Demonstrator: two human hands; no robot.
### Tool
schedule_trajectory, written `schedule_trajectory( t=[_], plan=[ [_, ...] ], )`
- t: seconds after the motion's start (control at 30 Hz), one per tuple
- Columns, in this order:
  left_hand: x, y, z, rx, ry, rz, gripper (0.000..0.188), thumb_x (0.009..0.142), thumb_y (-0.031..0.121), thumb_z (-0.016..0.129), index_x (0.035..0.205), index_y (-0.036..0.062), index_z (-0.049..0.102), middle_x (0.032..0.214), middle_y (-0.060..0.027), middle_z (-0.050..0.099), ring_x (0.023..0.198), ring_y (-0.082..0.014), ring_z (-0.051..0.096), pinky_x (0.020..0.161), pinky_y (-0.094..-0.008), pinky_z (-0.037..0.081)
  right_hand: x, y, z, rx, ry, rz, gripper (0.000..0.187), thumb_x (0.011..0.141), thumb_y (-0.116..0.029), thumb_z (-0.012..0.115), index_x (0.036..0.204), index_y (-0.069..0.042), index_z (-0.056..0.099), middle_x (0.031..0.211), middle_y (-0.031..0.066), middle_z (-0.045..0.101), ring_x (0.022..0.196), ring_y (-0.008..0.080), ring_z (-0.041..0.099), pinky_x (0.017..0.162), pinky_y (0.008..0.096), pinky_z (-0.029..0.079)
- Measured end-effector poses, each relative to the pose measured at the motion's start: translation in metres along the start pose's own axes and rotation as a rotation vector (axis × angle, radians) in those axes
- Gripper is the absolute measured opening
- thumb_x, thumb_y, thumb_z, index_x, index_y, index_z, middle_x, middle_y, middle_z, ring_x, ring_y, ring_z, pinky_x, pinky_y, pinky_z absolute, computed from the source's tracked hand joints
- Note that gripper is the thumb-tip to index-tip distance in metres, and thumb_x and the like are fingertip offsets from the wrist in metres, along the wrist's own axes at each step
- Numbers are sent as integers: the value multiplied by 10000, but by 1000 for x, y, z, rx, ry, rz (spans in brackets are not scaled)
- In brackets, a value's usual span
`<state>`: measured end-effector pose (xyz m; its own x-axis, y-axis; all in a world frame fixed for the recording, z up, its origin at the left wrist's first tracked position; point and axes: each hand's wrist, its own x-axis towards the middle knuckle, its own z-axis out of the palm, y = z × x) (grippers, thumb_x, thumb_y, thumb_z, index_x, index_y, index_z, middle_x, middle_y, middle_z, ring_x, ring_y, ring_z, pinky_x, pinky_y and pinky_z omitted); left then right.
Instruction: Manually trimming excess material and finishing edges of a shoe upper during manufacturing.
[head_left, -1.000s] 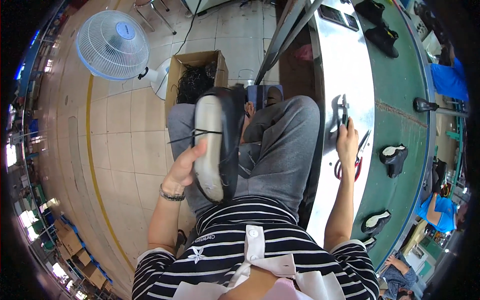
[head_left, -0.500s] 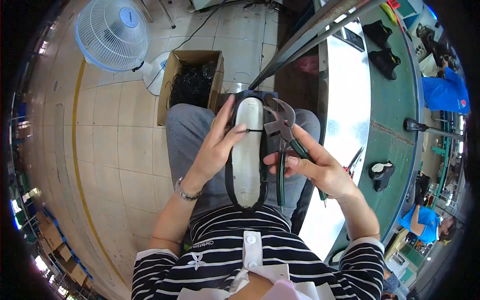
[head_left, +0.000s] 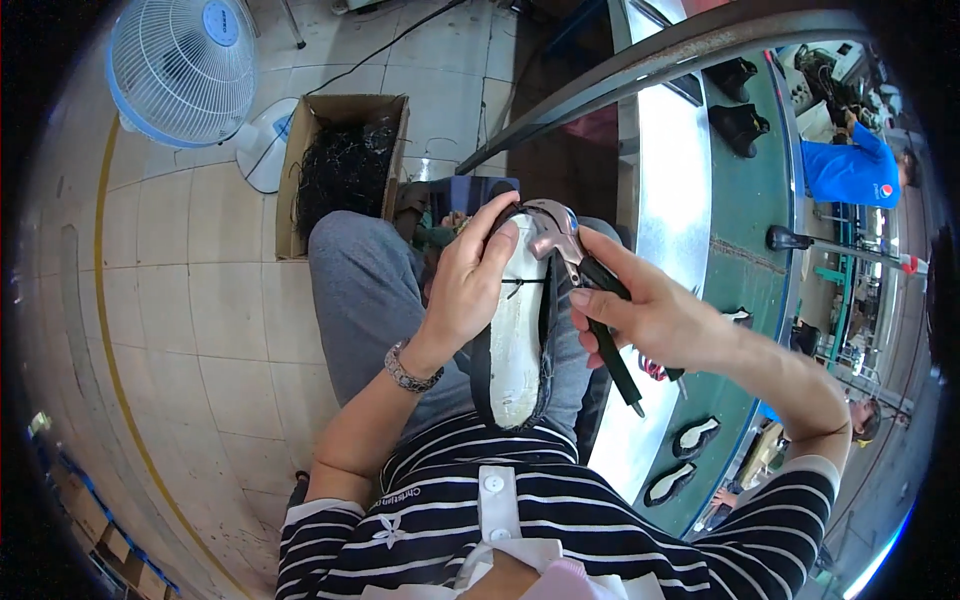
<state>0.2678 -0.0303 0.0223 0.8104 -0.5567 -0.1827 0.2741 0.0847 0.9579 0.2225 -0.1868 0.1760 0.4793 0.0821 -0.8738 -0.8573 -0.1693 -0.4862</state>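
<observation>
A black shoe upper lies sole side up over my lap, its pale insole facing me and its black edge standing around it. A thin black cord crosses the insole. My left hand grips the shoe's far end from the left, its thumb on the insole. My right hand is closed round the dark handles of lasting pincers. Their metal head meets the far right edge of the shoe; whether the jaws pinch material is hard to make out.
Beyond my left knee stands a cardboard box of black scraps, with a fan behind it. To the right, a metal ledge borders a green conveyor carrying several shoes. A metal bar slants overhead. Co-workers are beyond the conveyor.
The pincers have swung onto the shoe's far right edge, and their handles have come closer together. My left hand has shifted to the far end. The whole view has turned slightly.
</observation>
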Motion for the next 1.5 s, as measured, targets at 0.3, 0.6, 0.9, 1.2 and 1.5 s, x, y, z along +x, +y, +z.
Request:
schedule_trajectory(
  t=[0.3, 0.6, 0.9, 1.2, 1.5],
  plan=[
    [0, 3, 4, 50, 57, 72, 352, 943, 147, 556, 1256, -12, 581, 1213, -214, 633, 1128, -269, 622, 951, -324, 456, 9, 58, 28, -456, 350, -409, 599, 981, -72, 479, 1485, -5, 163, 731, 153, 647, 596, 249, 656, 569, 347, 532],
    [3, 2, 2, -214, 31, -92, 370, 925, 124, 626, 1269, -8, 602, 929, -46, 690, 806, -41, 558, 725, -210, 458, -4, 52, 10, -834, 372, -418, 631, 924, -38, 560, 1468, -6, 243, 715, 185, 645, 623, 343, 663, 598, 408, 507],
    [10, 5, -3, 16, 71, 8, 323, 929, 142, 615, 1221, 6, 639, 893, -40, 687, 738, -39, 546, 667, -221, 454, -25, 9, 4, -875, 450, -536, 598, 906, -48, 593, 1438, 4, 324, 761, 209, 659, 664, 357, 678, 636, 416, 522],
    [12, 1, -14, -12, -30, -9, 358, 933, 130, 600, 1277, 32, 609, 867, 29, 628, 628, -7, 421, 569, -190, 385, -2, 26, 12, -1065, 538, -639, 750, 920, -106, 569, 1538, -168, 150, 651, 152, 636, 502, 293, 629, 484, 385, 509],
    [16, -1, -16, 120, -23, 49, 368, 926, 128, 593, 1277, 18, 604, 933, 11, 648, 684, -13, 463, 610, -188, 409, 6, 29, 11, -1046, 465, -364, 694, 904, -70, 581, 1502, -91, 231, 808, 236, 642, 626, 382, 640, 575, 457, 509]
  ],
)
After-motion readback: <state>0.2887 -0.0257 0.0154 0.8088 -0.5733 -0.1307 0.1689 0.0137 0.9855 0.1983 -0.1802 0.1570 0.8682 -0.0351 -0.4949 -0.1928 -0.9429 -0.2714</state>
